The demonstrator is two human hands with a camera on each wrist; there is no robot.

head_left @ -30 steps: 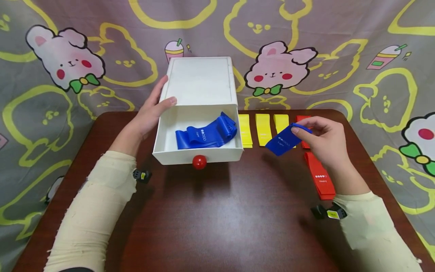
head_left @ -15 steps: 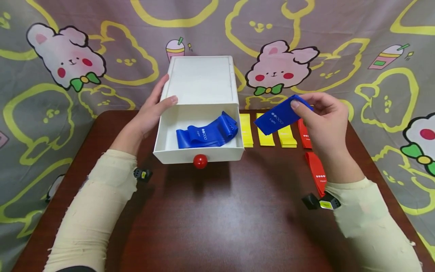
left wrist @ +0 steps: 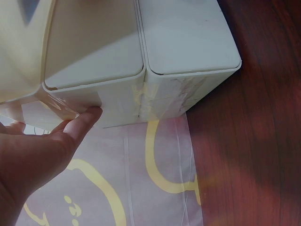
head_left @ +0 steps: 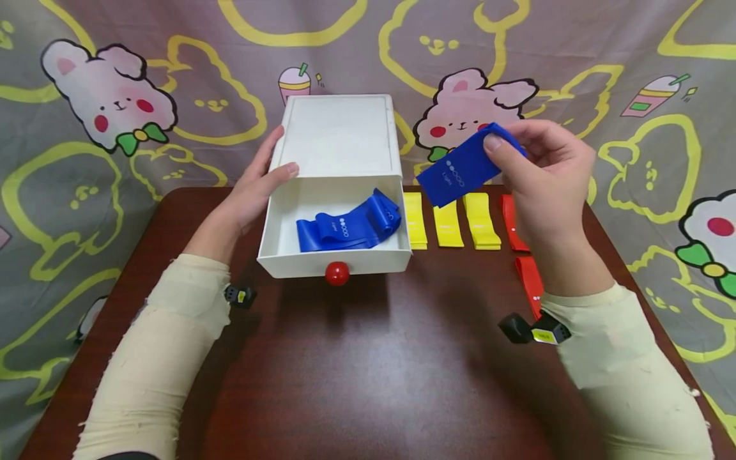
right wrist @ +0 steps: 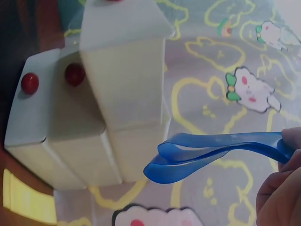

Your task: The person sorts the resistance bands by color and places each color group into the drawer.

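Note:
In the head view my left hand point(head_left: 247, 188) rests against the left side of a white drawer unit point(head_left: 339, 134), its thumb at the top front edge. The unit's top drawer point(head_left: 333, 265), with a red knob point(head_left: 337, 273), is pulled out. Folded blue resistance bands point(head_left: 351, 227) lie inside it. To the right of the unit, my right hand point(head_left: 554, 182) pinches another folded blue resistance band point(head_left: 460, 167) marked "Light" by one end, raised above the table. The right wrist view shows this looped band point(right wrist: 207, 153) sticking out from the fingers.
Three folded yellow bands point(head_left: 482, 220) lie in a row on the brown table point(head_left: 356, 383), right of the unit. Beyond them are red bands point(head_left: 526, 275), partly hidden by the right hand. Two shut lower drawers point(right wrist: 35, 108) show in the right wrist view. A patterned curtain point(head_left: 345, 38) hangs behind.
My right hand has lifted the blue band up and slightly left, away from the yellow and red bands. The left hand and the drawer have stayed in place.

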